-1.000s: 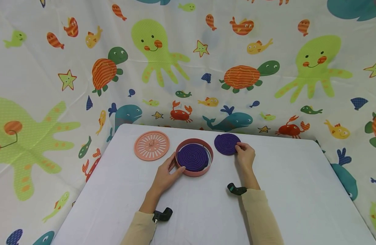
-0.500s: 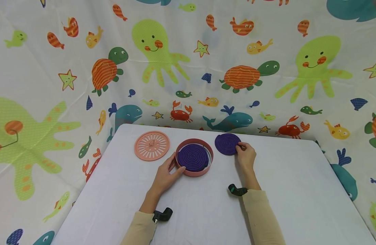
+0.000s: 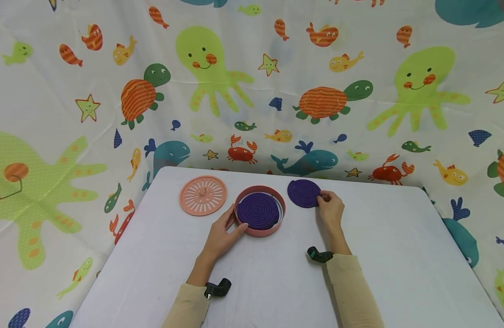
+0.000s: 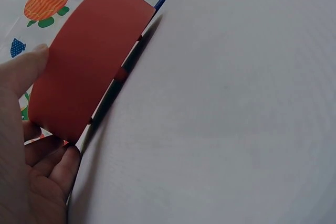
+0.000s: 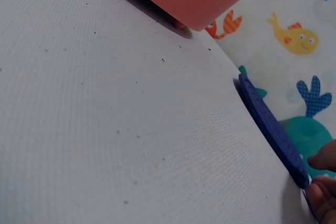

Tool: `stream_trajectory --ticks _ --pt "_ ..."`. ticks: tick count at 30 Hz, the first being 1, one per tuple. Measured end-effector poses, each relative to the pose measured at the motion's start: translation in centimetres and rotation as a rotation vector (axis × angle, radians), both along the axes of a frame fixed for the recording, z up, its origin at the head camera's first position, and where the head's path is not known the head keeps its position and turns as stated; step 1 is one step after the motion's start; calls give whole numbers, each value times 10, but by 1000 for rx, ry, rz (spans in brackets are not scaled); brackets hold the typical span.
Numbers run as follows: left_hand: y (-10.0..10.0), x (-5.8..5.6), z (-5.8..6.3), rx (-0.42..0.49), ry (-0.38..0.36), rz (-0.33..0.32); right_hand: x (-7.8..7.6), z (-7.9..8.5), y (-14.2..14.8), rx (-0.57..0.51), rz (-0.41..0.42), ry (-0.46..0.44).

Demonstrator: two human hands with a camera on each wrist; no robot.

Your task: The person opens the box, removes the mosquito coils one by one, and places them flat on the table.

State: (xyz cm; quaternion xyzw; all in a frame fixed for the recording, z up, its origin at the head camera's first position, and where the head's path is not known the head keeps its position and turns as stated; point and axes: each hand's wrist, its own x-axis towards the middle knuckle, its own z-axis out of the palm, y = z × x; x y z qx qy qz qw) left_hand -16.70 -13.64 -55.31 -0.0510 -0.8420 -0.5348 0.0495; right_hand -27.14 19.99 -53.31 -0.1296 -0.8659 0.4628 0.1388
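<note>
A round pink mosquito coil holder [image 3: 260,233] stands on the table, with a dark purple mosquito coil [image 3: 258,211] lying inside its rim. My left hand [image 3: 220,235] grips the holder's left side, thumb at the near rim and fingers round the outer wall. The left wrist view shows the holder's smooth wall [image 4: 92,59] between thumb and fingers. A second purple mosquito coil [image 3: 303,193] lies to the right of the holder. At its right edge my right hand [image 3: 331,210] has thumb and fingertips close together; the right wrist view shows them at the coil's near end [image 5: 298,171].
A pink slotted lid [image 3: 203,196] with a small centre knob lies left of the holder. The white table's [image 3: 399,255] far edge runs just behind these things, against a curtain [image 3: 244,82] printed with sea animals.
My right hand has shifted slightly to the right along the second coil's edge, while that coil stays in place. The left hand and the holder have kept still.
</note>
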Motion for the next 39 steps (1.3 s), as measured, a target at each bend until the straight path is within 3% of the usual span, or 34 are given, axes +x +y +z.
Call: stream_trajectory --ticks 8,18,39 --pt "-1 -1 -1 10 13 -1 2 -1 2 16 5 18" --pt "0 -1 0 4 31 -3 5 -2 3 -39 -11 17" --pt "-1 -1 0 26 25 -8 15 20 -2 -133 36 107"
